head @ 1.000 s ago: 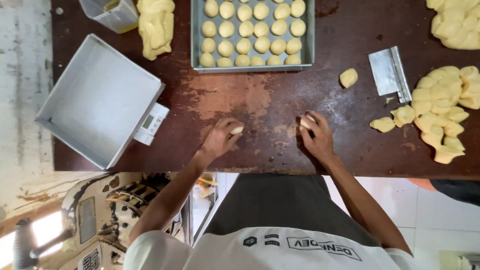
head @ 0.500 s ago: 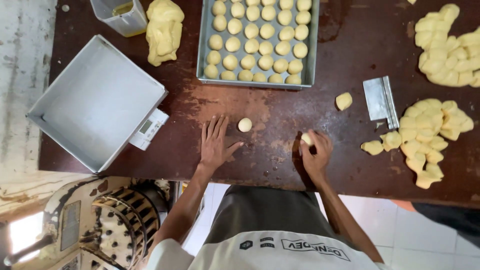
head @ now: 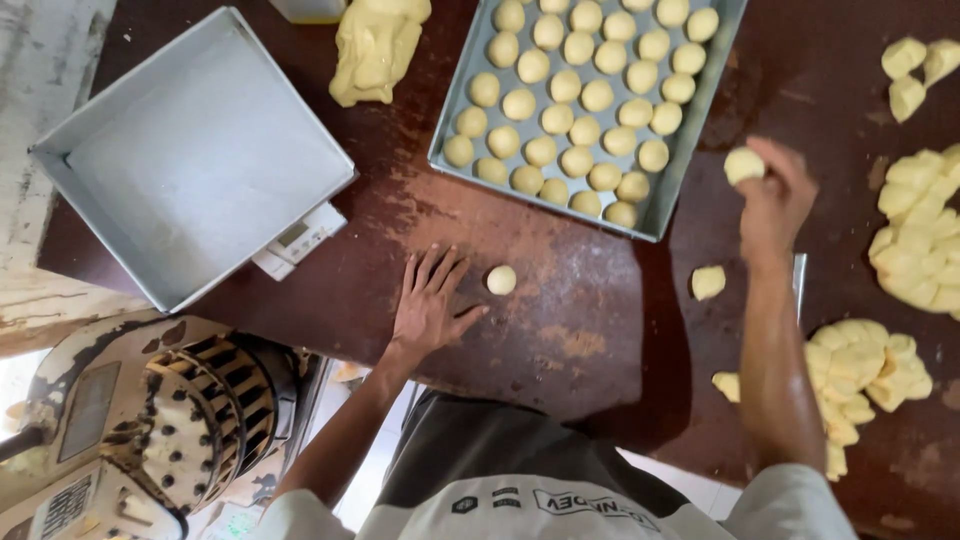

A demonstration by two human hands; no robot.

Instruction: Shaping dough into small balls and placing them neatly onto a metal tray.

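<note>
Up near the tray's lower right corner, a rolled dough ball (head: 743, 165) sits pinched in the fingers of my right hand (head: 775, 200), raised over the dark brown counter (head: 600, 300). My left hand (head: 428, 305) lies flat on the counter with its fingers spread wide, holding nothing; a second small dough ball (head: 501, 279) rests just beside its fingertips, apart from them. Above these, the metal baking tray (head: 665, 205) lies tilted across the counter, filled with rows of round dough balls. A rough-cut dough piece (head: 708, 282) lies near my right forearm, and heaps of cut dough chunks (head: 915, 250) lie farther right. To the left of the tray lies a big lump of uncut dough (head: 375, 45). Left again, a square grey pan (head: 190, 150) sits on a small white scale (head: 300, 240). Below the counter edge stands a round metal machine (head: 190, 410).
</note>
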